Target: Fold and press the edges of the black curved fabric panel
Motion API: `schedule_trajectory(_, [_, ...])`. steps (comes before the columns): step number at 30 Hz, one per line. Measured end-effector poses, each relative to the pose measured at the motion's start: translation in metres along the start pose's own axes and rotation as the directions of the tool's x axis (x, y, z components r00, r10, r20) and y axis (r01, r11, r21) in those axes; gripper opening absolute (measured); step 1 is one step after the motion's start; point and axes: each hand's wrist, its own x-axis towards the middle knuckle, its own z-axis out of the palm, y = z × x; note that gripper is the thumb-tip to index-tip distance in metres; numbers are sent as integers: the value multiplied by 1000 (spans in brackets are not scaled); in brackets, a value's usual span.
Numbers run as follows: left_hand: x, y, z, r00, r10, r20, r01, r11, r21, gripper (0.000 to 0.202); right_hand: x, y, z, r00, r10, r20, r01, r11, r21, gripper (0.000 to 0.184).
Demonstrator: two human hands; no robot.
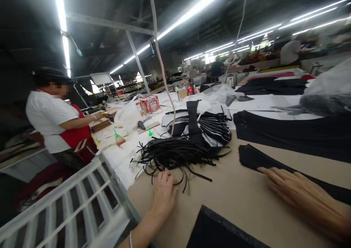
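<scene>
My left hand (164, 194) is closed, its fingers curled down at the near edge of a heap of thin black strips (175, 153). What lies under those fingertips, if anything, is hidden. Stretched out flat, my right hand (301, 198) touches the near edge of a long black fabric piece (255, 156) on the brown board (219, 189). At the bottom of the view, between both hands, lies another black piece (216, 228) with a straight edge. Behind the strips is a fanned stack of black pieces with pale layers (214, 127).
A larger black sheet (287, 131) lies at the right, near a clear plastic bag (329, 87). Green-tipped bottles (119, 139) and a red patterned box (149, 104) stand on the left. A hanging cable (161, 61) crosses the middle. A white slatted rack (68, 207) borders the table; a co-worker (55, 120) stands beyond.
</scene>
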Motion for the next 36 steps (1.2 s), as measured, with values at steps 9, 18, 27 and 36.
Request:
schedule_trajectory(9, [14, 4, -10, 995, 98, 5, -97, 992, -82, 20, 25, -78, -21, 972, -168, 164, 107, 939, 326, 34])
schedule_trajectory(18, [1, 54, -31, 936, 350, -41, -353, 924, -146, 21, 68, -181, -34, 834, -483, 268, 141, 654, 743, 34])
schedule_trajectory(27, [15, 33, -72, 983, 38, 177, 29, 932, -361, 18, 79, -142, -61, 821, -433, 372, 75, 729, 681, 34])
schedule_trajectory(36, [33, 26, -83, 933, 4, 361, 139, 919, -370, 26, 69, -80, -106, 789, -235, 567, -173, 802, 572, 34])
